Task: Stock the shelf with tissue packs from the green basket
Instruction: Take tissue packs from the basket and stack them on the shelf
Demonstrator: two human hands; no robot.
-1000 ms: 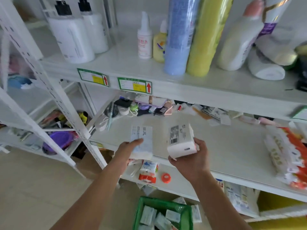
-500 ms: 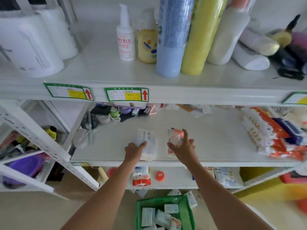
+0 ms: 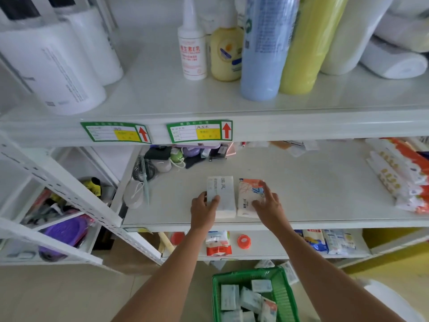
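Two tissue packs lie side by side on the middle shelf (image 3: pixel 313 196) near its front edge. My left hand (image 3: pixel 204 211) holds the near end of the white pack (image 3: pixel 224 196), thumb on top. My right hand (image 3: pixel 269 205) rests with straight fingers on the orange-and-blue patterned pack (image 3: pixel 247 196). The green basket (image 3: pixel 284 296) stands on the floor below, with several more tissue packs (image 3: pixel 241 298) inside.
A hairbrush (image 3: pixel 144 173) and small items crowd the shelf's back left. Orange-and-white wrapped packs (image 3: pixel 399 180) lie at its right end. Bottles and rolls stand on the upper shelf (image 3: pixel 278 126). A lower shelf holds a tissue pack (image 3: pixel 218 242), an orange tape roll (image 3: pixel 243 241) and bags.
Both hands have lowered the two packs from the air onto the middle shelf and pushed them in side by side. My right hand's fingers have straightened on its pack.
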